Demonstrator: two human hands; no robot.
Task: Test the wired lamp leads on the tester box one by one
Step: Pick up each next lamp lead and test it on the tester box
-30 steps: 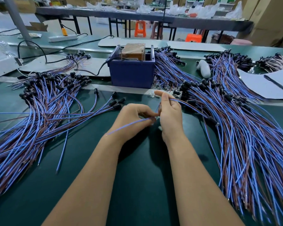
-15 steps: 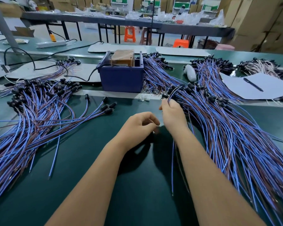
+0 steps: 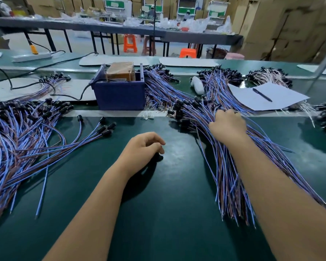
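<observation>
On the left of the green table (image 3: 173, 185) lies a spread heap of blue and brown lamp leads (image 3: 26, 140) with black sockets. Far of centre stands the blue tester box (image 3: 120, 95). Near of it the left hand (image 3: 141, 147) rests on the table, fingers loosely curled, holding nothing. To the right, the right hand (image 3: 228, 125) reaches into a second heap of leads (image 3: 228, 178); its fingertips are buried among the wires, so I cannot tell whether it grips one. Far right lies white paper (image 3: 282, 97) with a pen (image 3: 262, 94).
</observation>
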